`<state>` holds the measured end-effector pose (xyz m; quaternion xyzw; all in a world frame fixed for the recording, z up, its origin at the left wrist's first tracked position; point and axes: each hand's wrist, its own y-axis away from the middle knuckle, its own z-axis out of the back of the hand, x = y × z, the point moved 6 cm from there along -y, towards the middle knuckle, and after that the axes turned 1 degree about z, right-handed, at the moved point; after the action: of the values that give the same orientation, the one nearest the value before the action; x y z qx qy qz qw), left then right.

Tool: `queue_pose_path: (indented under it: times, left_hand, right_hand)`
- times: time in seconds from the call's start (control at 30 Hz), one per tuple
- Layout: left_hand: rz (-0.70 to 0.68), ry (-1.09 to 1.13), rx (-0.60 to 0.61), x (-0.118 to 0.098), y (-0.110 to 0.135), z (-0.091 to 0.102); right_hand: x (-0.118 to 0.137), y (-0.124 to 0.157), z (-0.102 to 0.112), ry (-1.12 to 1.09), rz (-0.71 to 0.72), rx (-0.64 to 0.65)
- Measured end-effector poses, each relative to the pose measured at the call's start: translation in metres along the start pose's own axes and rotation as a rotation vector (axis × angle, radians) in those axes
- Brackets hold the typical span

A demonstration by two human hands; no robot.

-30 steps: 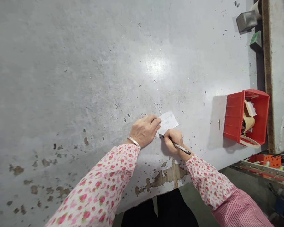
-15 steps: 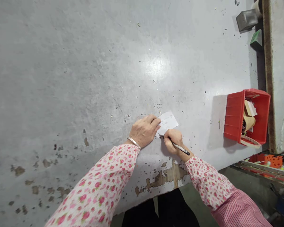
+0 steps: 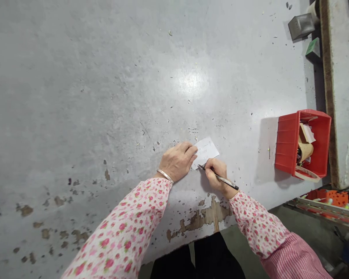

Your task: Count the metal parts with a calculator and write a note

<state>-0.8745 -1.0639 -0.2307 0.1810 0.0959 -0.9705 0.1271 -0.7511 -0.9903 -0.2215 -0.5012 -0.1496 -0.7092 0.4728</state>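
A small white slip of paper [image 3: 207, 149] with handwriting lies on the grey table [image 3: 104, 97] near its front edge. My left hand [image 3: 177, 161], a bangle on the wrist, rests on the slip's left end with its fingers lying flat, pinning it down. My right hand [image 3: 216, 173] is closed round a dark pen [image 3: 221, 178], whose tip touches the slip's lower left edge. Both arms wear pink floral sleeves.
A red plastic bin [image 3: 287, 143] with tape rolls and paper scraps stands to the right. Grey metal blocks [image 3: 301, 25] sit at the far right corner, beside a second worn surface [image 3: 341, 77]. Paint is chipped off the table's front edge [image 3: 203, 217].
My right hand and the pen have shifted slightly right and down along the slip. The left hand stays put on the paper.
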Motion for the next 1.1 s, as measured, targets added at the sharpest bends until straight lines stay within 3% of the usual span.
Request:
queue_pose_path:
  times: [0.2, 1.1]
  left_hand:
    - [-0.001, 0.007, -0.017, 0.0, -0.0001, 0.0013]
    - [-0.014, 0.011, -0.057, -0.0002, 0.0011, 0.0016]
  right_hand:
    - [0.0002, -0.0062, 0.0005, 0.06, 0.107, 0.078]
    - [-0.0052, -0.005, -0.0034, 0.094, 0.116, 0.096]
